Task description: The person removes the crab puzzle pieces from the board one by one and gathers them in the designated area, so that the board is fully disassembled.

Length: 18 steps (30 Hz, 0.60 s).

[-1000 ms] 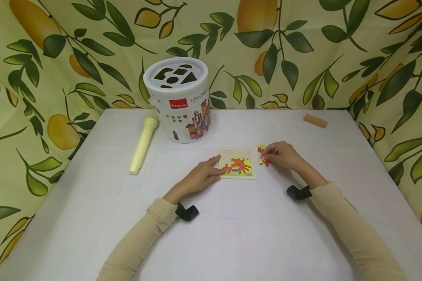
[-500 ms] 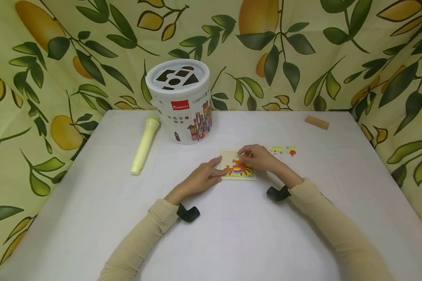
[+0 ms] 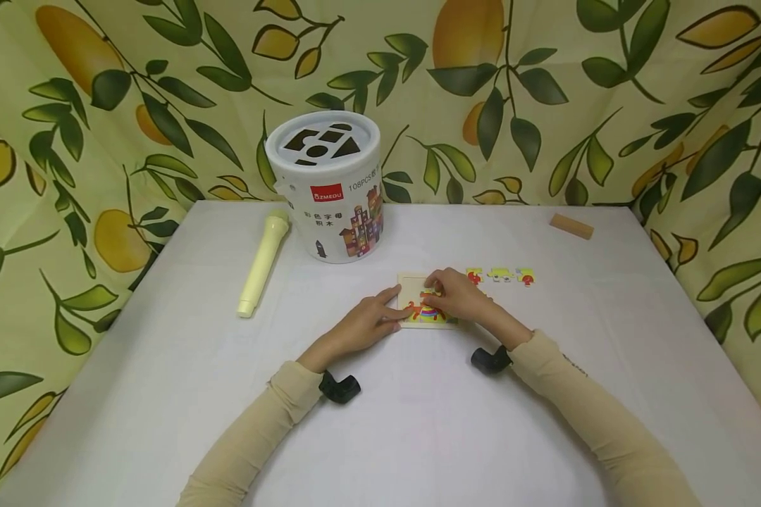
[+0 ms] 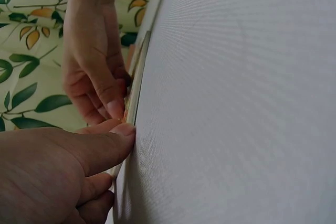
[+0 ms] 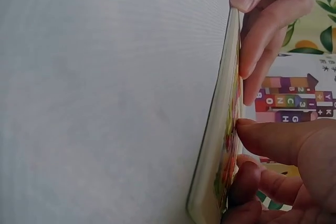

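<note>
With the left hand (image 3: 361,325), holds the frame (image 3: 412,286) by its left side, with thumb at the near corner and fingers along the edge and over the face; likely to stop it sliding on the desk (image 3: 380,429). With the right hand (image 3: 461,297), bends thumb and fingers down onto the fitted pieces (image 3: 432,315), perhaps to settle one; cannot tell whether pinching it, with fingertips hiding the spot. Between both hands on the desk: the frame, filled along the near side, bare at the far left corner. Just beyond its right side: three loose pieces (image 3: 502,275) in a row, apparently for easy reach. Farther off, probably for elbow room: the upright tub (image 3: 336,222), the stick (image 3: 261,267) lying beside it, and the block (image 3: 571,226) at far right.
</note>
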Each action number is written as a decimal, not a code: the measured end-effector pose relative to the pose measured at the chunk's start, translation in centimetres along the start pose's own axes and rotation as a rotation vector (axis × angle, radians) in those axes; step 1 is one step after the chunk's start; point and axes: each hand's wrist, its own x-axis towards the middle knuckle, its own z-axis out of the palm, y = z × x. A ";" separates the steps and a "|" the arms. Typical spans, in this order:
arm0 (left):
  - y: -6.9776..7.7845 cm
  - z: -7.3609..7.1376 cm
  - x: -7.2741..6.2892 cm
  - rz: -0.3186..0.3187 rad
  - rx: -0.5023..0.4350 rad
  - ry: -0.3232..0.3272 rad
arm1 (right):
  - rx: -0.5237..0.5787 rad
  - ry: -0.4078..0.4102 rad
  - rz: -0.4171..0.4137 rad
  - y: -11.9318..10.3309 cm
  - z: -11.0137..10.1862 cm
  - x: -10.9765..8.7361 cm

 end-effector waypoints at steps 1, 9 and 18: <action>0.0 0.0 0.0 0.004 0.001 0.000 | -0.001 -0.001 -0.002 0.0 0.0 0.0; 0.0 -0.1 0.0 0.001 -0.004 0.002 | -0.006 0.007 0.016 0.0 0.1 0.0; 0.0 0.0 0.0 0.006 0.008 -0.002 | 0.002 0.022 -0.016 0.1 0.1 -0.2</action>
